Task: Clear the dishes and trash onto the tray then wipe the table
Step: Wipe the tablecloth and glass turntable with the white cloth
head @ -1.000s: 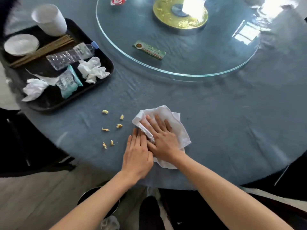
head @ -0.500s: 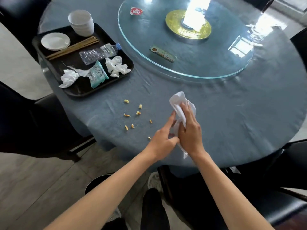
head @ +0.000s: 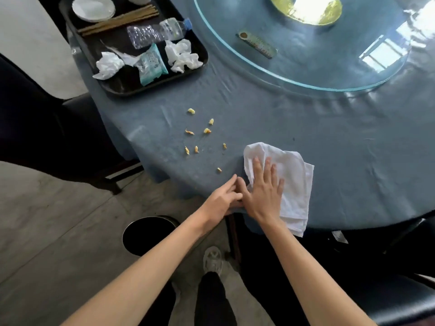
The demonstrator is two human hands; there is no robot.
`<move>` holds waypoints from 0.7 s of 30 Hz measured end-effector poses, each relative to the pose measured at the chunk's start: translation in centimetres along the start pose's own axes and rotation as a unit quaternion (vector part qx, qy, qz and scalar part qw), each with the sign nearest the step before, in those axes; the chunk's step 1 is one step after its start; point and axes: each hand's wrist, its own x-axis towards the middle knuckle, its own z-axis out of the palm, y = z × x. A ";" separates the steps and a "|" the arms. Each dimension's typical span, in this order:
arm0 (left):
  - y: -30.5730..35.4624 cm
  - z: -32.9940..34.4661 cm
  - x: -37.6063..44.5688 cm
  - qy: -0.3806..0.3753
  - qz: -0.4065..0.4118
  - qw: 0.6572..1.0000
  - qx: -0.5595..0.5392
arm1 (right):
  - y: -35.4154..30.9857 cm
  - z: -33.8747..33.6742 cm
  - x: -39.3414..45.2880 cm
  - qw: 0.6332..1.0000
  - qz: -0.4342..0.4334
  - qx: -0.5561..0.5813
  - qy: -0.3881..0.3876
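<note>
Near the table's (head: 306, 128) front edge, the cloth (head: 292, 175), lifted a moment earlier, lay flat again under the spread right hand (head: 263, 191), left hand (head: 223, 198) loosely curled beside it, crumbs (head: 207, 131) still unwiped.

The right hand (head: 263, 191) lies flat with its fingers spread wide. The left hand (head: 221, 201) sits just beside it, fingers bent, touching it. Both arms reach forward.

cloth (head: 292, 175): white, folded, flat at table (head: 306, 128) edge
crumbs (head: 202, 135): yellow bits scattered left of cloth
tray (head: 146, 87): black, holds plate (head: 93, 7), chopsticks (head: 117, 21), bottle (head: 157, 31), tissues (head: 182, 56), wrapper (head: 151, 64)
</note>
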 end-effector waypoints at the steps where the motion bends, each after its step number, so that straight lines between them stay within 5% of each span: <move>1: -1.0 -0.7 -0.4 0.014 0.022 1.000 0.005 | -0.5 0.0 -0.8 0.999 -0.022 -0.019 0.040; 4: -3.8 -3.3 -2.9 0.084 0.108 0.991 0.004 | -3.1 0.8 -4.1 0.982 -0.147 -0.009 0.114; 7: -7.0 -6.8 -6.5 0.214 0.175 0.947 0.163 | -6.4 4.3 -8.6 0.952 -0.296 0.057 0.054; 10: -13.1 -12.6 -8.5 0.311 0.134 0.898 0.282 | -8.0 9.8 -11.3 0.932 -0.357 0.061 -0.032; 16: -30.7 -24.5 -8.2 0.426 -0.107 0.885 0.152 | -5.0 27.7 -10.6 0.965 -0.097 0.068 -0.232; 21: -43.4 -30.0 -1.4 0.395 -0.244 0.882 -0.082 | -1.3 43.3 -7.3 0.931 0.142 0.092 -0.323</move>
